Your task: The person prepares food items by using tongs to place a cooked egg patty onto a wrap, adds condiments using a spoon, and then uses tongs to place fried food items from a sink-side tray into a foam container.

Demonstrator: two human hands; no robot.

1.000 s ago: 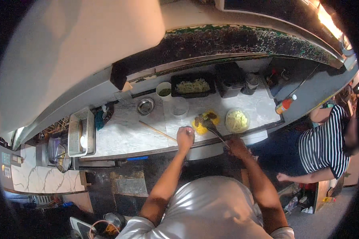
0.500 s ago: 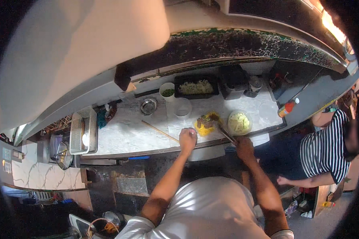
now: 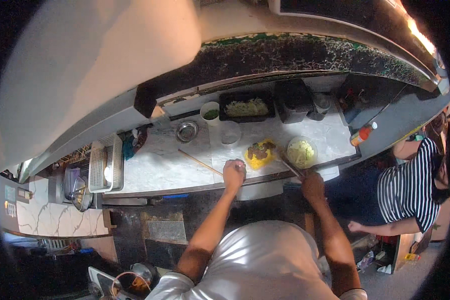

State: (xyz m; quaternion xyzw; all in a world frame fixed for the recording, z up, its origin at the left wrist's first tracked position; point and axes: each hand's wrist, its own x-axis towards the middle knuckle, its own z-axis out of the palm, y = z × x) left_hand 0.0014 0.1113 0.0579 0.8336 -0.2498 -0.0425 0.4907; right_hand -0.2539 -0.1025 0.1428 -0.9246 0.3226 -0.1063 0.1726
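My right hand (image 3: 312, 186) is closed round the handle of metal tongs (image 3: 289, 164). The tips of the tongs are between a yellow, flat round food (image 3: 257, 159) topped with brown pieces of meat (image 3: 261, 148) and a clear bowl of pale shredded vegetable (image 3: 301, 151). My left hand (image 3: 234, 174) is closed at the counter's front edge, left of the yellow food; what its fingers hold is hidden. A thin wooden stick (image 3: 200, 162) lies slantwise on the counter, its near end close to the left hand.
On the marble counter (image 3: 155, 170) stand a white tub of chopped greens (image 3: 210, 114), a black tray of shredded vegetable (image 3: 247, 108), a metal bowl (image 3: 187, 131), a clear round container (image 3: 230, 134), a white basket (image 3: 106, 165) and an orange bottle (image 3: 363, 134). A person in stripes (image 3: 407, 180) is at the right.
My right hand and the tongs have moved a little right, away from the meat and toward the bowl of shredded vegetable. The left hand has hardly moved.
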